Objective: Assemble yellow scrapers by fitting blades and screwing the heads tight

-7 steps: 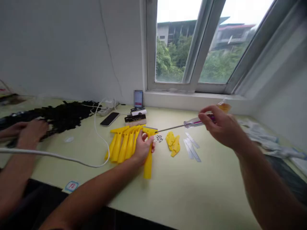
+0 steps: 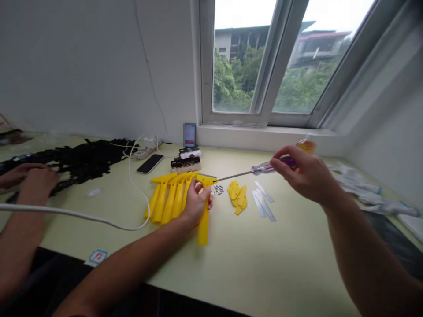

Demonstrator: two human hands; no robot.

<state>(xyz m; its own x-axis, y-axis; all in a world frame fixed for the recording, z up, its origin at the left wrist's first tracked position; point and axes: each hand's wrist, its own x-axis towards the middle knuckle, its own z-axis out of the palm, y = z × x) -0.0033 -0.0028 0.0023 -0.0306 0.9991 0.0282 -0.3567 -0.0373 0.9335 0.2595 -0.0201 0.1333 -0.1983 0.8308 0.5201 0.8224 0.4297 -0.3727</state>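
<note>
My left hand [image 2: 196, 200] is closed around a yellow scraper [image 2: 202, 226], whose head carries a thin metal blade and whose handle points toward me. In my right hand [image 2: 299, 174] is a screwdriver [image 2: 262, 169] with a clear and purple handle. Its long shaft reaches left, and the tip meets the right end of the scraper's head. Just right of the head lies a small heap of screws [image 2: 218, 189]. Several more yellow scrapers [image 2: 168, 200] lie in a row left of my left hand. Yellow plastic plates [image 2: 237, 197] and flat metal blades [image 2: 263, 204] rest farther right.
A white cable [image 2: 76, 214] loops across the table's left side. Behind stand a phone [image 2: 150, 164], small boxes [image 2: 185, 164] and an upright screen [image 2: 189, 135]. At far left, another person's hands [image 2: 38, 180] are at a black pile [image 2: 89, 158]. White cloth gloves [image 2: 360, 189] lie right.
The view has shifted slightly. The other person's hands have moved a little left. My hands keep their hold on the scraper and the screwdriver, with the tip still at the scraper's head.
</note>
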